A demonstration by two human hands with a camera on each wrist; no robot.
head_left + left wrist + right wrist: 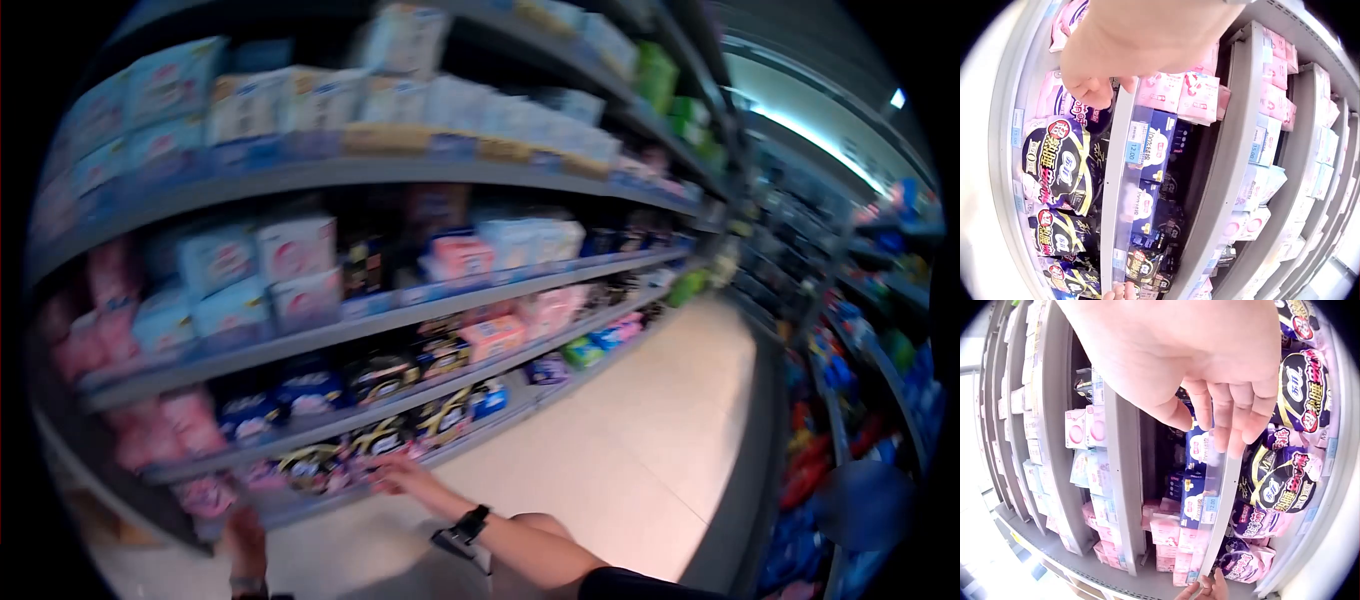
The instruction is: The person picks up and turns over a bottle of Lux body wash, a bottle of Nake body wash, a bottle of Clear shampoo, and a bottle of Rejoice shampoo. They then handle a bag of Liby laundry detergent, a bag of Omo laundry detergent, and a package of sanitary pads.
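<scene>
A clear price strip (1124, 187) runs along the edge of a low shelf, and both hands are on it. My left hand (1100, 87) curls its fingers round one end of that strip (1219, 506). At the other end, my right hand (1229, 428) lays nearly straight fingertips on the strip, with the thumb apart from them. In the head view the right hand (395, 472), with a dark watch (468, 524) on its wrist, reaches to the bottom shelf edge, and the left hand (245, 540) is lower left. Dark packs (1057, 162) lie just below the strip.
A long shelf unit (400, 175) full of pink, blue and white packs fills the left side. A pale aisle floor (620, 440) runs ahead, with another stocked shelf unit (850, 380) on the right. Blue packs (1197, 487) and pink packs (1179, 94) stand behind the strip.
</scene>
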